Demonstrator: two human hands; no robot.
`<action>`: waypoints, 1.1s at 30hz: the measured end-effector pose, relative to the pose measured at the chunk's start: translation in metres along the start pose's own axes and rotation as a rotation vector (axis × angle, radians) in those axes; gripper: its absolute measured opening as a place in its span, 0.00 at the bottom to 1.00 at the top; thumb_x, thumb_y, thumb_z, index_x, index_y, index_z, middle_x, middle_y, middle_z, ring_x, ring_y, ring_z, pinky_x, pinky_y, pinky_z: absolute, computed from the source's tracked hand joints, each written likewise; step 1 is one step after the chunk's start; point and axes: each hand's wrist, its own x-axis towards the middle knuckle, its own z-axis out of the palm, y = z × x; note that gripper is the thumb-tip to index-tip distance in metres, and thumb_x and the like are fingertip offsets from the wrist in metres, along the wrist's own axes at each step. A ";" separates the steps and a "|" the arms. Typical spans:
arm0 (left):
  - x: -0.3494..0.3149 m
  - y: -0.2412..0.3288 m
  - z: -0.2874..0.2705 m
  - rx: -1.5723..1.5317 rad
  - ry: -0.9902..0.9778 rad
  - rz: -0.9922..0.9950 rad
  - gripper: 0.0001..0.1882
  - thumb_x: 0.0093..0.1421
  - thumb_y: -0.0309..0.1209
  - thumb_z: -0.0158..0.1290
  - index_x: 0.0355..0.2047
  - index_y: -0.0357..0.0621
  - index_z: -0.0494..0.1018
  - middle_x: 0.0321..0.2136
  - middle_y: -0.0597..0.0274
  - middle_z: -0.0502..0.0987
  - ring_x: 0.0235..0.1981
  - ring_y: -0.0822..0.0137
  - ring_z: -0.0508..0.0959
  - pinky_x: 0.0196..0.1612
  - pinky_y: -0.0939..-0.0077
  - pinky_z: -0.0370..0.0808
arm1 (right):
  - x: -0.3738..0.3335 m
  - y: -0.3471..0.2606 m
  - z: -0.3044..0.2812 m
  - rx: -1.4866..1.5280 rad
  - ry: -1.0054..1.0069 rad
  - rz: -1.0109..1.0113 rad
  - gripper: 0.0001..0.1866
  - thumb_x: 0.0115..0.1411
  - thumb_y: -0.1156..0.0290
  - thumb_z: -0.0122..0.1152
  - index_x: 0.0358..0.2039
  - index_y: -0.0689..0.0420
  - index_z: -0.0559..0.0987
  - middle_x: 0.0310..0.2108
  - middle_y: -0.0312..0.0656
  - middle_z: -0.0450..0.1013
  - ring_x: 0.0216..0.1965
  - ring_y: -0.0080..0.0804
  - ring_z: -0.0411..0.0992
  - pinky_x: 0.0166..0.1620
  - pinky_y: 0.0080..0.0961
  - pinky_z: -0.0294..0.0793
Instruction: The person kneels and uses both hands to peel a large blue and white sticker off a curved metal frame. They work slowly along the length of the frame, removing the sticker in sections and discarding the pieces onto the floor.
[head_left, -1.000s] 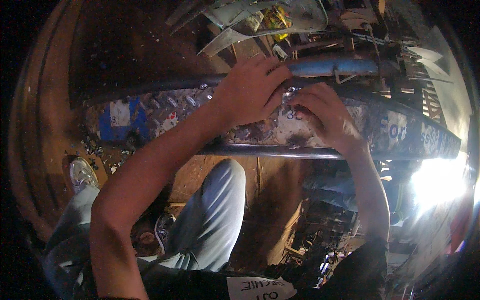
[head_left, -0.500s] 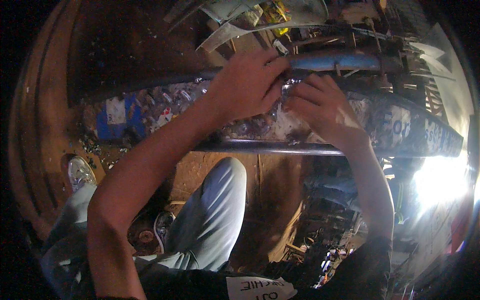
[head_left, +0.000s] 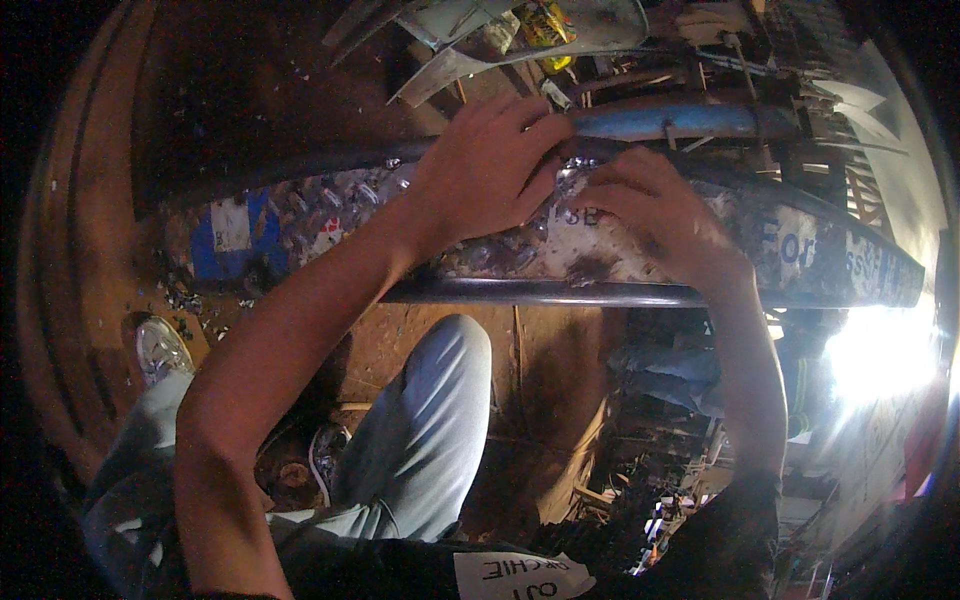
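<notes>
Across the middle lies a long, narrow piece [head_left: 610, 240] with dark rounded edges, shaped like a shallow trough. Its inside face is pale and dirty, with blue printed patches and wrinkled, shiny clear scraps [head_left: 340, 195] stuck over the left half. My left hand [head_left: 500, 165] is bent over its far edge, fingers curled down and close together. Facing it from the right, my right hand [head_left: 655, 210] has its fingers bent inward over the pale face. A small shiny bit [head_left: 572, 168] shows between the fingertips. What either hand pinches is too small and shaded to tell.
Beyond the far edge lie a blue tube [head_left: 690, 120], a grey curved part [head_left: 480, 65] and a yellow packet [head_left: 545, 30]. My knee [head_left: 450, 380] is close below the near edge. Clutter [head_left: 660, 520] fills the lower right, and glare [head_left: 885, 355] whitens the right side.
My right hand has moved slightly right and its fingers have drawn away from the left, baring more of the pale face. My left hand stays almost in place.
</notes>
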 end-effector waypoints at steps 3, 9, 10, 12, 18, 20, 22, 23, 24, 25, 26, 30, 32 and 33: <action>-0.001 0.000 0.001 0.001 0.043 0.018 0.15 0.54 0.33 0.53 0.42 0.44 0.72 0.36 0.53 0.73 0.41 0.50 0.74 0.44 0.55 0.71 | 0.002 -0.001 0.002 -0.036 0.001 -0.005 0.15 0.46 0.76 0.63 0.38 0.55 0.80 0.41 0.41 0.74 0.47 0.44 0.69 0.51 0.38 0.69; -0.004 -0.002 0.002 0.020 0.049 0.021 0.16 0.54 0.33 0.53 0.43 0.43 0.71 0.37 0.52 0.73 0.41 0.50 0.74 0.44 0.55 0.71 | 0.008 0.003 -0.002 -0.134 -0.065 -0.080 0.16 0.49 0.71 0.58 0.41 0.51 0.79 0.41 0.38 0.72 0.45 0.41 0.70 0.47 0.36 0.74; -0.004 -0.003 0.002 0.021 0.035 0.024 0.16 0.54 0.33 0.53 0.43 0.42 0.71 0.37 0.52 0.73 0.41 0.50 0.74 0.44 0.54 0.71 | 0.010 0.003 -0.002 -0.155 -0.067 -0.096 0.16 0.48 0.71 0.58 0.40 0.51 0.79 0.41 0.37 0.72 0.45 0.40 0.70 0.47 0.36 0.74; -0.003 -0.004 0.002 0.017 0.015 0.024 0.17 0.54 0.33 0.53 0.43 0.42 0.71 0.37 0.52 0.73 0.41 0.49 0.74 0.44 0.54 0.71 | 0.013 0.004 -0.002 -0.200 -0.068 -0.146 0.15 0.48 0.70 0.57 0.39 0.51 0.78 0.41 0.36 0.72 0.45 0.39 0.70 0.46 0.35 0.75; -0.004 -0.004 0.001 -0.001 0.055 0.027 0.18 0.52 0.33 0.54 0.43 0.41 0.71 0.36 0.51 0.73 0.41 0.48 0.74 0.44 0.54 0.71 | 0.021 0.007 -0.001 -0.295 -0.100 -0.254 0.14 0.49 0.68 0.55 0.38 0.50 0.77 0.40 0.34 0.72 0.46 0.36 0.71 0.45 0.32 0.77; -0.005 -0.005 0.001 0.009 0.079 0.047 0.17 0.51 0.33 0.54 0.42 0.41 0.70 0.36 0.50 0.73 0.40 0.48 0.74 0.43 0.54 0.71 | 0.024 0.008 0.000 -0.324 -0.080 -0.304 0.14 0.49 0.68 0.55 0.39 0.50 0.76 0.40 0.34 0.71 0.46 0.36 0.71 0.44 0.31 0.77; -0.005 -0.006 0.000 0.007 0.079 0.050 0.16 0.51 0.32 0.54 0.41 0.41 0.70 0.35 0.50 0.73 0.40 0.48 0.74 0.42 0.54 0.72 | 0.027 0.007 0.002 -0.354 -0.106 -0.313 0.15 0.49 0.68 0.55 0.39 0.51 0.76 0.41 0.34 0.71 0.45 0.35 0.71 0.44 0.30 0.77; -0.005 -0.006 -0.001 0.010 0.082 0.052 0.16 0.51 0.32 0.54 0.40 0.40 0.70 0.34 0.50 0.72 0.39 0.47 0.74 0.41 0.54 0.72 | 0.029 0.007 0.003 -0.372 -0.121 -0.319 0.15 0.49 0.68 0.54 0.40 0.51 0.76 0.41 0.34 0.71 0.45 0.35 0.71 0.44 0.30 0.77; -0.005 -0.007 -0.001 -0.004 0.074 0.053 0.16 0.51 0.32 0.54 0.40 0.40 0.70 0.34 0.50 0.72 0.39 0.47 0.74 0.41 0.53 0.72 | 0.030 0.006 0.003 -0.385 -0.134 -0.310 0.15 0.49 0.68 0.54 0.40 0.51 0.76 0.41 0.35 0.71 0.45 0.35 0.71 0.43 0.30 0.77; -0.004 -0.007 -0.001 -0.018 0.066 0.054 0.16 0.51 0.32 0.54 0.40 0.40 0.70 0.34 0.50 0.72 0.38 0.47 0.74 0.41 0.53 0.72 | 0.030 0.006 0.003 -0.400 -0.150 -0.301 0.15 0.49 0.68 0.54 0.40 0.52 0.76 0.40 0.35 0.71 0.44 0.36 0.71 0.43 0.30 0.77; -0.003 -0.008 -0.001 -0.028 0.062 0.054 0.15 0.51 0.32 0.54 0.39 0.40 0.71 0.33 0.50 0.72 0.38 0.47 0.74 0.41 0.53 0.72 | 0.031 0.005 0.002 -0.407 -0.154 -0.296 0.15 0.49 0.67 0.54 0.39 0.52 0.75 0.40 0.35 0.70 0.44 0.36 0.71 0.43 0.30 0.77; -0.002 -0.007 -0.001 -0.020 0.113 0.068 0.15 0.51 0.32 0.53 0.39 0.39 0.71 0.33 0.50 0.72 0.38 0.47 0.74 0.40 0.53 0.72 | 0.033 0.004 0.000 -0.428 -0.170 -0.318 0.16 0.49 0.67 0.54 0.40 0.54 0.75 0.40 0.36 0.70 0.43 0.36 0.71 0.43 0.30 0.77; -0.002 -0.006 0.000 -0.021 0.087 0.045 0.15 0.51 0.31 0.53 0.39 0.39 0.71 0.34 0.50 0.73 0.38 0.48 0.74 0.40 0.53 0.72 | 0.033 0.006 -0.002 -0.414 -0.190 -0.322 0.16 0.49 0.67 0.54 0.40 0.55 0.76 0.40 0.36 0.70 0.43 0.36 0.71 0.43 0.31 0.77; -0.002 -0.006 0.000 -0.021 0.080 0.038 0.15 0.52 0.31 0.53 0.40 0.40 0.71 0.34 0.51 0.73 0.38 0.48 0.74 0.41 0.53 0.72 | 0.033 0.006 -0.003 -0.411 -0.205 -0.323 0.16 0.49 0.67 0.54 0.40 0.54 0.76 0.40 0.36 0.70 0.43 0.36 0.71 0.43 0.31 0.77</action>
